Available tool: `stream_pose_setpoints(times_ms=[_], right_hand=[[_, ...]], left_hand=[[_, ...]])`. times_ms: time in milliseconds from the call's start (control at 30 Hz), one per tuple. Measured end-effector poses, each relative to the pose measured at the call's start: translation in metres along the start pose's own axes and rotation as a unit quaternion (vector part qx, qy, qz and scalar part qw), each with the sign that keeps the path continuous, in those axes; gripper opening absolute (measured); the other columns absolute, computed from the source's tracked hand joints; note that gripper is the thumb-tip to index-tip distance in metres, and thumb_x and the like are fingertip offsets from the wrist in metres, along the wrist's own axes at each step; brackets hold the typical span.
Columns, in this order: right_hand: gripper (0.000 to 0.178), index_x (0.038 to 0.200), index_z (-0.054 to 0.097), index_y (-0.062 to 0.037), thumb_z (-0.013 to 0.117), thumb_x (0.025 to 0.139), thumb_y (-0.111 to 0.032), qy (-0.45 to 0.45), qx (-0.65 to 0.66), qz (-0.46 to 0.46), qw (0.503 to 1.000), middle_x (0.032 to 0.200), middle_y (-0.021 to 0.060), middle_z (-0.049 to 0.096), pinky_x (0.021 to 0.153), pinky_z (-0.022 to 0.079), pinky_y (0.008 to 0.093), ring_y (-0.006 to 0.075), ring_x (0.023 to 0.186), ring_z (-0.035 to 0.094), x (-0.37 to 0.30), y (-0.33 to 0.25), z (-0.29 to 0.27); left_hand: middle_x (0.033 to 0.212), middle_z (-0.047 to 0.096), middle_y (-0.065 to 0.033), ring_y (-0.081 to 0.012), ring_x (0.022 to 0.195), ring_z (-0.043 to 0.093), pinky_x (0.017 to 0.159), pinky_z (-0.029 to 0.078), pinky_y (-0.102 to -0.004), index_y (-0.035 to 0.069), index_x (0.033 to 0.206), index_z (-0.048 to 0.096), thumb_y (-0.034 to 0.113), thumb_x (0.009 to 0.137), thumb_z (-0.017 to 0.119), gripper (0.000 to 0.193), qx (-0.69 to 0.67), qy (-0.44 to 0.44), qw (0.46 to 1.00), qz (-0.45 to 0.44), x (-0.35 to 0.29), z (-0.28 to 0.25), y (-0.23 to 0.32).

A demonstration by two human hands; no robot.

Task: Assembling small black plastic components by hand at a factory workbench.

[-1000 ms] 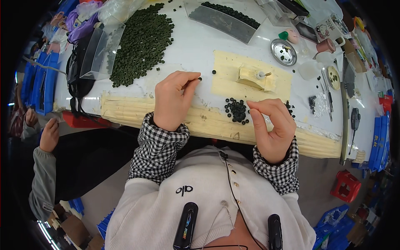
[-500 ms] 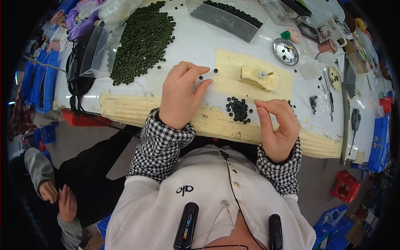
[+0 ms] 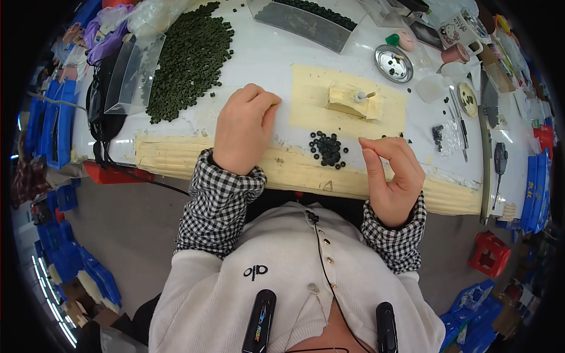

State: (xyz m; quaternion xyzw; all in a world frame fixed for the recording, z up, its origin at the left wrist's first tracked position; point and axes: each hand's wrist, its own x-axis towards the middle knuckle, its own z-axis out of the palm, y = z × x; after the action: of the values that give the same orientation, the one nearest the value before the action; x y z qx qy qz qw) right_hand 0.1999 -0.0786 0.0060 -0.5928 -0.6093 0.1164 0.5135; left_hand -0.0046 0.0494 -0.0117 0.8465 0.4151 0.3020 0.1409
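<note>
My left hand (image 3: 244, 129) hovers over the white table, thumb and index finger brought together; anything in the pinch is hidden. To its right lies a small pile of black ring-shaped pieces (image 3: 327, 148). My right hand (image 3: 395, 176) is on the other side of this pile, thumb and index tips nearly meeting, and I cannot make out what they hold. Beyond the pile, a pale yellow block (image 3: 348, 103) with a thin pin standing up from it rests on a yellow sheet (image 3: 309, 79). A big heap of dark green pieces (image 3: 188, 67) spreads at far left.
A clear tray (image 3: 306, 26) with dark pieces is at the back, another clear tray (image 3: 132, 76) at left. A round metal dish (image 3: 393, 63), a mug (image 3: 459, 29) and tweezers (image 3: 459, 126) lie right. Padded edging (image 3: 235, 170) lines the near edge; a red stool (image 3: 489, 254) is on the floor.
My left thumb and index finger have closed, and the dark bits by them are out of sight. My right hand keeps its pose. The view has shifted; the person at lower left has mostly gone.
</note>
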Motion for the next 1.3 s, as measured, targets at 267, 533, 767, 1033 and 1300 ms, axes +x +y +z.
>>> stream_pose_setpoints(times_ms=[267,533,767,1033,1300], right_hand=[[0.009,0.092,0.068,0.0041,0.066,0.083,0.003,0.106,-0.046,0.037,0.993,0.08,0.0101,0.063,0.067,0.046,0.0253,0.0158,0.07,0.058,0.0,0.024,-0.038],[0.008,0.089,0.066,0.0044,0.068,0.081,0.002,0.103,-0.107,0.096,0.984,0.08,0.0108,0.065,0.068,0.047,0.0262,0.0171,0.071,0.06,-0.011,0.035,-0.064],[0.01,0.083,0.065,0.0023,0.071,0.075,0.004,-0.026,-0.176,0.079,0.981,0.076,0.0108,0.061,0.065,0.048,0.0292,0.0223,0.072,0.058,-0.03,0.033,-0.058],[0.012,0.084,0.06,0.0001,0.069,0.076,0.003,-0.001,-0.163,0.053,0.985,0.077,0.0099,0.061,0.062,0.047,0.0321,0.0249,0.069,0.058,-0.031,0.037,-0.048],[0.014,0.088,0.064,0.0025,0.07,0.077,0.007,0.081,-0.101,0.103,0.986,0.08,0.0099,0.063,0.062,0.05,0.0264,0.0182,0.069,0.061,-0.028,0.029,-0.05]], left_hand=[[0.092,0.065,-0.0097,-0.0156,0.077,0.061,0.07,0.049,-0.0271,-0.001,0.099,0.065,0.005,0.089,0.063,0.012,-0.113,0.085,0.984,-0.106,-0.026,-0.023,-0.017],[0.083,0.064,-0.007,-0.0133,0.073,0.059,0.07,0.048,-0.0258,-0.004,0.093,0.063,0.003,0.086,0.067,0.01,-0.116,0.075,0.983,-0.125,-0.041,-0.034,-0.016],[0.079,0.062,-0.0108,-0.0166,0.068,0.059,0.063,0.048,-0.0253,-0.004,0.089,0.063,-0.002,0.08,0.069,0.011,-0.152,-0.085,0.982,-0.067,-0.036,-0.03,0.024],[0.081,0.062,-0.0092,-0.0148,0.07,0.058,0.065,0.046,-0.0252,-0.005,0.092,0.064,-0.004,0.081,0.068,0.012,-0.148,-0.104,0.981,-0.071,-0.04,-0.031,0.029],[0.08,0.062,-0.0094,-0.0172,0.069,0.06,0.063,0.048,-0.0258,-0.003,0.092,0.065,-0.004,0.079,0.068,0.013,-0.176,-0.146,0.973,-0.012,-0.031,-0.004,0.05]])
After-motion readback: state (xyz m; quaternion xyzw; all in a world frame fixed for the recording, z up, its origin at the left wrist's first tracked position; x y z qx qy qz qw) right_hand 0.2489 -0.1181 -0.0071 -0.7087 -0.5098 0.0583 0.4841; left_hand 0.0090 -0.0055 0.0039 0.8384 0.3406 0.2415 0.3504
